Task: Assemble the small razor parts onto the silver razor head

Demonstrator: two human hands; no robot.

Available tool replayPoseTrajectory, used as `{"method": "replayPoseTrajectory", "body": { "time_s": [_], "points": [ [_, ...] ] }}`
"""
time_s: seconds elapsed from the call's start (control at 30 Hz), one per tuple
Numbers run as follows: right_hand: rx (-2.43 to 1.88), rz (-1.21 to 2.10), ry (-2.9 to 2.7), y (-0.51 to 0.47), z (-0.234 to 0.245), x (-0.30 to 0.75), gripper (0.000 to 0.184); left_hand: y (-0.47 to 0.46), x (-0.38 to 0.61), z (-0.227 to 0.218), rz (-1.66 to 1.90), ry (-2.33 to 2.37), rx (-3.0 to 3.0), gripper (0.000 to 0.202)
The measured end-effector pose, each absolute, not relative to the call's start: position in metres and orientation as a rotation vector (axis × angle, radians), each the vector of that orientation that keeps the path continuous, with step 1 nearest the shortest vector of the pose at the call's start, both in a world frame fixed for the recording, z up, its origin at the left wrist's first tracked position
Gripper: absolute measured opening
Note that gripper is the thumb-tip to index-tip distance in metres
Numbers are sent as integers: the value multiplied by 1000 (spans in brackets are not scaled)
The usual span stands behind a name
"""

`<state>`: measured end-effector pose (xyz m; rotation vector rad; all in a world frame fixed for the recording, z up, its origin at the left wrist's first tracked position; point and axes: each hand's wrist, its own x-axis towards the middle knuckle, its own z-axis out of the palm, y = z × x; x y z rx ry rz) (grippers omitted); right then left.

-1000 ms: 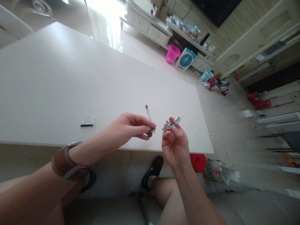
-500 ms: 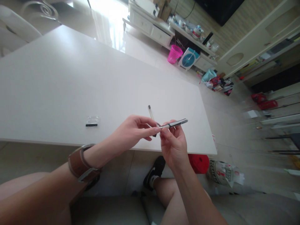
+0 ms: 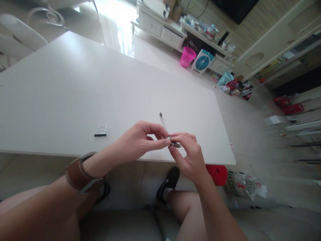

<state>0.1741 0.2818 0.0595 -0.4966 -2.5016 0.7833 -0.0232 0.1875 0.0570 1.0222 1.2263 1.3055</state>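
seated at a white table, a person works a small metal piece with both bare hands, just above the near edge. we see the left hand, its wrist wrapped in a brown strap, pinching the piece between thumb and fingers; the right hand grips it from the other side, thumb below and fingers above, the fingertips of both hands nearly meeting. just beyond the fingers, a slim clear tube with a dark end lies on the tabletop; we cannot tell what it holds. well to the left, a small clear case with a dark strip along its near side rests flat, its contents too small for us to make out. on the floor past the table stand a pink basket and a blue basket, the fan between them; we cannot make out what either basket contains. at right, a printed bag sits beside a red object, its contents hidden from us.
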Motion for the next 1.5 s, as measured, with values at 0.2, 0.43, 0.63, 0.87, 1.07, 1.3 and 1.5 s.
{"method": "replayPoseTrajectory", "body": {
  "time_s": [0.2,0.43,0.63,0.87,1.07,1.3,1.5],
  "points": [
    [-366,837,-2498,281,61,174,5,185,-27,54,1276,1121,1123,13],
    [-314,701,-2581,283,63,177,4,185,-28,56,1293,1178,1301,13],
    [-299,606,-2640,283,65,180,10,184,-29,55,1243,1154,1361,13],
    [-276,561,-2629,284,65,182,9,183,-29,54,1259,1102,1342,12],
    [-272,529,-2653,283,67,183,9,184,-30,56,1225,1084,1360,14],
    [-306,695,-2563,284,65,183,7,185,-28,53,1279,1073,1238,13],
    [-546,1208,-2273,279,61,187,20,184,-25,48,1385,1115,1004,28]
  ]
}}
